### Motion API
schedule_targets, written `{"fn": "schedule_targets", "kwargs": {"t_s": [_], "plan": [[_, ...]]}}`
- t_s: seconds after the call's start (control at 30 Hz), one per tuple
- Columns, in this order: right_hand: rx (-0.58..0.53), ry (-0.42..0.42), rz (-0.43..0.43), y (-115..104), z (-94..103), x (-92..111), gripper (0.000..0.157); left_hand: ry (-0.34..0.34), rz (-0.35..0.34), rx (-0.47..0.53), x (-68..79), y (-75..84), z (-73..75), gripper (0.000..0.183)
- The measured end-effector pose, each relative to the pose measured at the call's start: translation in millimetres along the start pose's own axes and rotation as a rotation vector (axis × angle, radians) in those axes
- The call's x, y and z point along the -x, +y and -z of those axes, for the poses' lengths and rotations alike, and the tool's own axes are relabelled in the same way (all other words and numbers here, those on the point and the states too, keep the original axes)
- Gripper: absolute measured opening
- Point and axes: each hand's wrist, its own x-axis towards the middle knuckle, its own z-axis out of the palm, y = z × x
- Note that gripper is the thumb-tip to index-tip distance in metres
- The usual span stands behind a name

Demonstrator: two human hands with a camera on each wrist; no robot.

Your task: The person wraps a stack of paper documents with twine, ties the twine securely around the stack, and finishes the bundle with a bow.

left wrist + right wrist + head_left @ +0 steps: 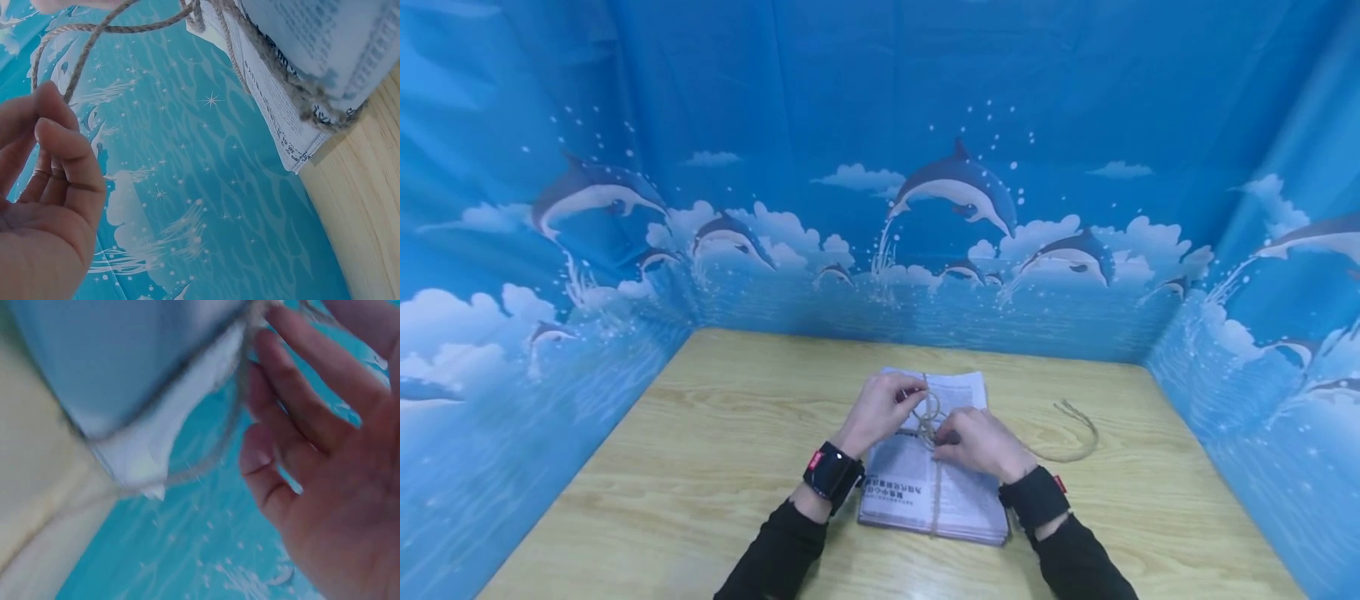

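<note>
A stack of newspapers [897, 471] lies on the table, with twine [937, 500] running lengthwise and crosswise over it. Above the crossing, my left hand [882, 408] pinches a loop of the twine between thumb and forefinger; in the left wrist view the twine [84, 59] rises from those fingertips. My right hand [981, 440] is close beside it, over the middle of the stack, its fingers gripping twine near the knot. In the blurred right wrist view, twine [234, 419] hangs down past the right fingers [300, 403].
A loose tail of twine [1092, 442] curves across the wooden table [737, 433] to the right of the stack. A blue curtain with dolphins [820, 100] encloses the back and both sides. Each wrist wears a black band [833, 477].
</note>
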Motion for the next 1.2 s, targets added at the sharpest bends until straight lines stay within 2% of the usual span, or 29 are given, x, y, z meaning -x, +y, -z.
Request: {"fn": "schedule_targets", "kwargs": {"t_s": [0.1, 0.23, 0.4, 0.53, 0.7, 0.87, 1.07, 1.2], "plan": [[-0.046, 0.028, -0.008, 1.0, -7.7, -3.4, 0.007, -0.006, -0.001, 0.002, 0.7, -0.4, -0.6, 0.011], [-0.055, 0.035, 0.004, 2.9, -10.5, -2.1, 0.008, -0.018, 0.007, 0.011, 1.0, -0.8, -0.7, 0.012], [-0.021, 0.014, 0.009, 6.0, -6.0, 0.0, 0.009, -0.021, 0.014, 0.019, 0.1, -0.9, -0.4, 0.012], [0.002, 0.016, -0.033, 8.1, -4.2, -1.9, 0.012, -0.021, 0.009, 0.024, -0.6, -0.9, -1.1, 0.011], [-0.070, 0.024, -0.113, 9.7, -6.5, -7.3, 0.010, -0.027, -0.007, 0.012, -0.7, -0.9, -2.2, 0.011], [-0.148, 0.073, -0.164, 12.3, -7.4, -9.7, 0.005, -0.032, -0.008, 0.006, -0.9, -0.6, -1.6, 0.012], [-0.171, 0.060, -0.170, 17.2, -10.9, -10.8, 0.005, -0.046, -0.020, 0.006, -0.6, -0.1, -1.4, 0.012], [-0.232, 0.046, -0.181, 18.6, -13.6, -12.0, 0.008, -0.053, -0.017, 0.009, 1.1, -0.1, -2.0, 0.012]]}}
